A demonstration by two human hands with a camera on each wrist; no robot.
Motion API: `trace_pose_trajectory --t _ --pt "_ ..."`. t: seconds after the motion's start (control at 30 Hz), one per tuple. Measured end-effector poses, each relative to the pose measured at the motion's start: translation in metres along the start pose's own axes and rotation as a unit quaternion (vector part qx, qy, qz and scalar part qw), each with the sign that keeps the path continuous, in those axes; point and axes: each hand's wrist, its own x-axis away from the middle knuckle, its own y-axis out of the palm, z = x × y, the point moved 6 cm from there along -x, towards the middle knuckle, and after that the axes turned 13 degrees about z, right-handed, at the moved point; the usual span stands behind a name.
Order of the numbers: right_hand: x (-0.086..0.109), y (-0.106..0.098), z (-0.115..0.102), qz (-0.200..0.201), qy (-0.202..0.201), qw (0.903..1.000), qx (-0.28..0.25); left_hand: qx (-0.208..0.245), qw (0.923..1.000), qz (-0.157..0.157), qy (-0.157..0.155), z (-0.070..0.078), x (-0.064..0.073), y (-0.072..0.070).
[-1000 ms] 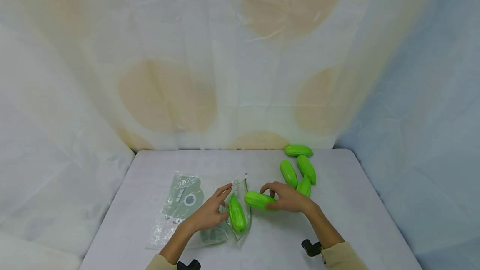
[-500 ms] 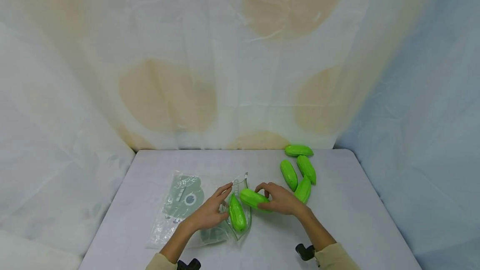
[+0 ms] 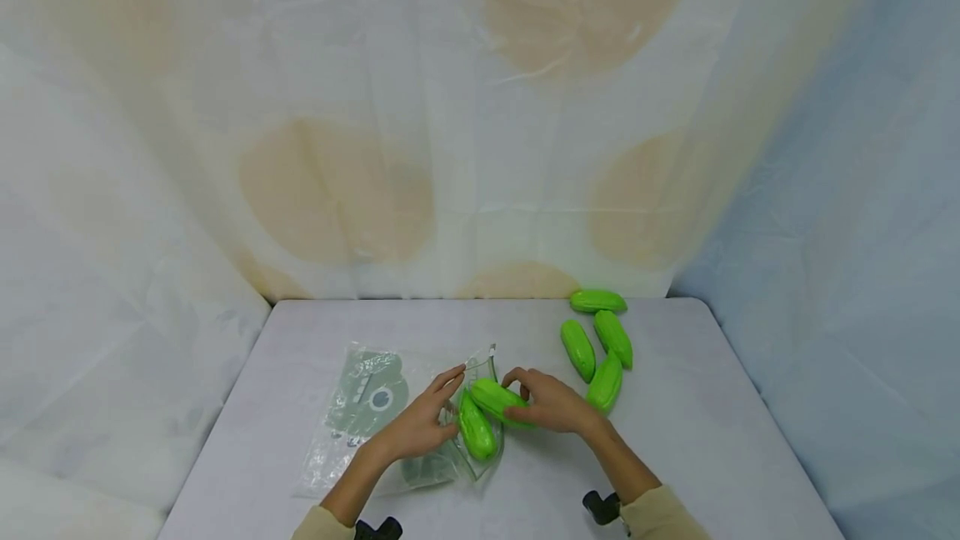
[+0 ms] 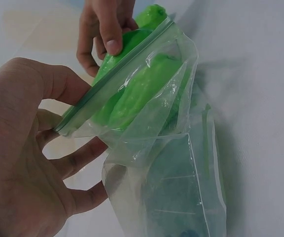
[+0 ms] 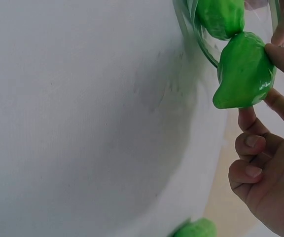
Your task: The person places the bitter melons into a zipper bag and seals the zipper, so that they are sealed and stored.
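Note:
My left hand [image 3: 416, 427] holds the mouth of a clear zip bag [image 4: 174, 187] with green print, thumb on the zip rim. One bright green, ridged gourd [image 3: 477, 433] lies inside the mouth. In the right wrist view, my right hand [image 5: 267, 163] pinches a second green gourd [image 5: 245, 74] between thumb and fingers, its pointed end toward the camera. That held gourd passes the zip rim [image 4: 127, 66] at its far end and lies against the first one. In the head view, the right hand [image 3: 555, 402] is just right of the bag's opening.
Several more green gourds [image 3: 577, 350] lie in a loose group at the back right of the white table [image 3: 697, 407]. The rest of the bag lies flat to the left of the left hand. Patterned cloth [image 3: 450, 107] hangs behind the table and at both sides.
My right hand has moved left with the held gourd, from beside the bag into its mouth, up against the other gourd. The left hand has stayed in place.

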Motion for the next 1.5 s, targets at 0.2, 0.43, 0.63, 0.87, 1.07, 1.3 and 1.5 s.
trace_pose_trajectory --t 0.2,0.43,0.63,0.87,1.07,1.3,1.5 --pt "-0.0011 0.0040 -0.0009 -0.002 0.006 0.9999 -0.010 0.002 1.0000 0.001 -0.006 -0.0010 -0.0011 0.0008" --pt "-0.0020 0.0081 -0.0016 -0.008 0.014 0.9998 -0.014 0.007 0.9999 0.005 -0.009 -0.0012 -0.0017 0.0003" --pt "-0.0017 0.0098 -0.0039 -0.008 0.011 0.9998 -0.014 0.004 0.9999 0.014 -0.004 -0.0007 -0.0015 -0.0004" --pt "-0.0001 0.0093 -0.0069 -0.011 0.009 0.9996 -0.026 0.007 0.9998 0.017 -0.003 -0.0011 -0.0024 -0.0007" --pt "-0.0005 0.0100 -0.0059 -0.015 0.007 0.9994 -0.030 0.023 0.9995 0.019 -0.001 -0.0001 -0.0030 -0.0017" --pt "-0.0015 0.0101 -0.0061 -0.013 0.002 0.9993 -0.036 0.039 0.9989 0.025 -0.003 0.0032 -0.0038 -0.0047" --pt "-0.0023 0.0093 -0.0078 -0.009 0.000 0.9989 -0.046 0.040 0.9989 0.025 -0.004 0.0025 -0.0047 -0.0043"
